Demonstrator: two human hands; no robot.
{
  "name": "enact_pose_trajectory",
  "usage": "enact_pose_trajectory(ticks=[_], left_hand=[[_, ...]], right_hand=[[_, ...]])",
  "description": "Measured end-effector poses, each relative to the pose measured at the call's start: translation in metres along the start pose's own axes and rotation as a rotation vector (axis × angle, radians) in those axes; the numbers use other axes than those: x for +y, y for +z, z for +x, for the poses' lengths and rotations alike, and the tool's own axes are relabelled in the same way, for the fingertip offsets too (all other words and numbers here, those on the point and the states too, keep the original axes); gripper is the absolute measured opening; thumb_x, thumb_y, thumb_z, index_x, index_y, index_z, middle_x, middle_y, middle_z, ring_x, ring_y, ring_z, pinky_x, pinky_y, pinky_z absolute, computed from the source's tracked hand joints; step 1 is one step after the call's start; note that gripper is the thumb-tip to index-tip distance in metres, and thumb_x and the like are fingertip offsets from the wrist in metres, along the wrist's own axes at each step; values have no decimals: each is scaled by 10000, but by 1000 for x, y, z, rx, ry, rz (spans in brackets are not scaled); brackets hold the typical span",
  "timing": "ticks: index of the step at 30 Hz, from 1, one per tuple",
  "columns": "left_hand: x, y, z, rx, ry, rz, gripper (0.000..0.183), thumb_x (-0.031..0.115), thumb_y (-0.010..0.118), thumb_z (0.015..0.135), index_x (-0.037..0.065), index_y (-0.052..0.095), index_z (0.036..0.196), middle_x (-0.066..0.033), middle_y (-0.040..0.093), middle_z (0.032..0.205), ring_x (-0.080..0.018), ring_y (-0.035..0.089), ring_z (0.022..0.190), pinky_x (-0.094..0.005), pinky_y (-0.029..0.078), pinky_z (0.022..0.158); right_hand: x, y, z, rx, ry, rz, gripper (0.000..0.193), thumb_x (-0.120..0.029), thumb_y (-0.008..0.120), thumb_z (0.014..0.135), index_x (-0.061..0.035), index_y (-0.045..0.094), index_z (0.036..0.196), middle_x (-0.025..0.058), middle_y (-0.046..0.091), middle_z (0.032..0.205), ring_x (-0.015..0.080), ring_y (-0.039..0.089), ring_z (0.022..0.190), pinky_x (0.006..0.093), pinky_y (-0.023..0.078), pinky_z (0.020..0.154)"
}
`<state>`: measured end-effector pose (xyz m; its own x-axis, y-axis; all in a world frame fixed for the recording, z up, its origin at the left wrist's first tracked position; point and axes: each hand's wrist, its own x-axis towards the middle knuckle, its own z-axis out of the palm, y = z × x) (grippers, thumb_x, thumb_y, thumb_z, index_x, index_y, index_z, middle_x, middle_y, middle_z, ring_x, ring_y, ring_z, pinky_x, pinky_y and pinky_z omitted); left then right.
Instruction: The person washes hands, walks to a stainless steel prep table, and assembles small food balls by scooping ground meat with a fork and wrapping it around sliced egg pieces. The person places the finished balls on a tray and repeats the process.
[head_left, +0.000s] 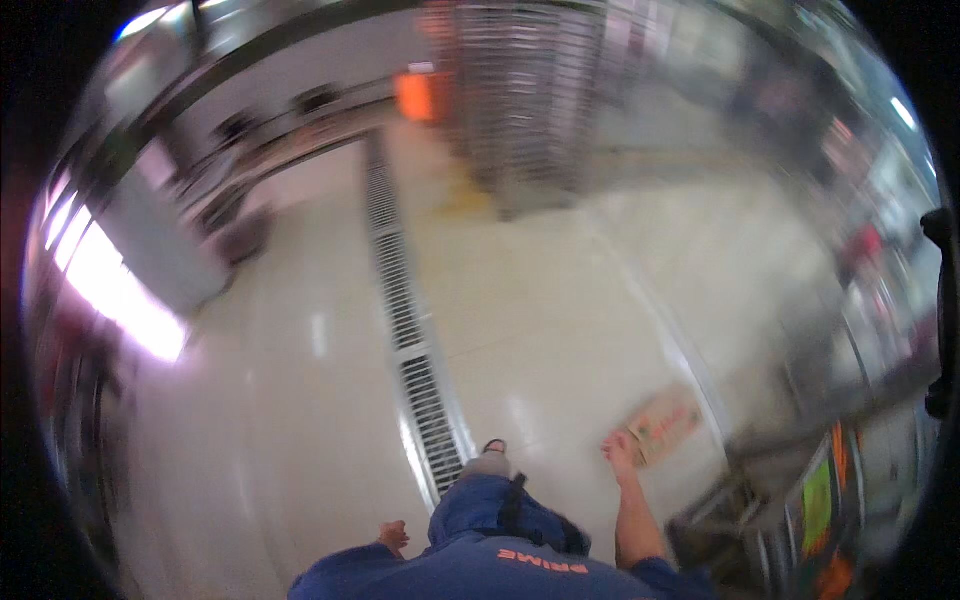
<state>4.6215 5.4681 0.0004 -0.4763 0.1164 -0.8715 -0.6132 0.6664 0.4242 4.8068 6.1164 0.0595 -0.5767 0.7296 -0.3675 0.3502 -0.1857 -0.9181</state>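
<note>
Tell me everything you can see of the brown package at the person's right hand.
The brown package looks like paper or thin card, roughly rectangular and flat, with reddish print and a small dark greenish mark on its visible face. It lies slantwise in the view, its right end higher. The right hand grips its left end, with the pale floor behind it. Blur hides folds and seams; whether it is bag or box, full or empty, is unclear.

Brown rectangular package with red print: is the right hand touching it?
Touching: the head view shows the right hand gripping the package by its left edge.
</note>
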Motion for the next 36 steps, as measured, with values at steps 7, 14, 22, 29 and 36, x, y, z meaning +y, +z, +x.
enact_pose_trajectory(ticks=[7,14,22,29,36], left_hand=[[551,53,209,-182,441,-193,149,182,615,987,56,638,1063,-66,635,877,-209,636,725,-324,516,583],[986,241,269,86,846,-86,208,240,632,1013,63,638,1121,-73,669,987,-172,678,875,-311,525,692],[1250,562,190,-225,1196,546,333,189,705,958,27,659,1246,-116,710,1218,-287,666,1143,-419,518,1000],[1534,822,96,-216,2191,880,748,231,685,934,120,375,1605,-150,337,1670,-350,273,1559,-543,216,1256],[1780,942,149,70,2149,990,1030,508,768,848,121,254,1652,-207,214,1703,-396,169,1583,-618,105,1261]], right_hand=[[130,-103,-6,317,765,290,103,-60,749,863,-67,646,869,81,651,804,209,619,703,412,546,639],[147,-153,72,160,10,-343,229,-189,750,838,-29,685,989,123,722,820,241,713,768,462,565,653],[-124,-261,626,403,327,-333,422,-429,759,883,-26,679,784,43,615,693,175,610,711,380,495,676],[-525,-381,937,122,-281,-49,319,-279,692,1012,-24,668,1202,99,720,1169,191,668,1124,378,534,1000],[-586,-569,1047,472,-253,-38,410,-299,688,1017,-28,612,1316,121,656,1322,235,644,1185,388,517,1026]])
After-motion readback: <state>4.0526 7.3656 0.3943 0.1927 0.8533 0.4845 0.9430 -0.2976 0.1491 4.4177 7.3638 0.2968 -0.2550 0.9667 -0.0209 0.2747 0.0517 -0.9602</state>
